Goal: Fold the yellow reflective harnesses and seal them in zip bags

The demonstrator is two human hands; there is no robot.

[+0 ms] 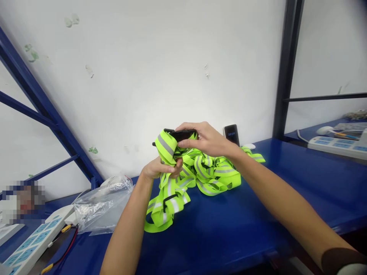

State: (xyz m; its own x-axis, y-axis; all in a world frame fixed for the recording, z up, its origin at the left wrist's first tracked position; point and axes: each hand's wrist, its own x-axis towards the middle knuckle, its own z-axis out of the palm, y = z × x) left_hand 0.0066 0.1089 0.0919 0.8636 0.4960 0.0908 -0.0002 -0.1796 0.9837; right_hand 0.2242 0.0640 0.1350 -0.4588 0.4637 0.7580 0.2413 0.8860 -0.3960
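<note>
In the head view, above the blue bench (pixel 226 233), the left hand (pixel 157 168) grasps soft fluorescent reflective webbing (pixel 167 147); the right hand (pixel 208 140) pinches a black fitting (pixel 183 135). The webbing looks light and floppy, the stiffer fitting likely the surest hold.

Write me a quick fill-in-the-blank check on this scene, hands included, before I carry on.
In the view, the left hand sits ____ than the right hand.
The buckle-like piece in the right hand is coloured ____.
The clear plastic bag lies to the ____ of the striped straps.
The tabletop is ____.

Missing words: lower; black; left; blue.
</note>
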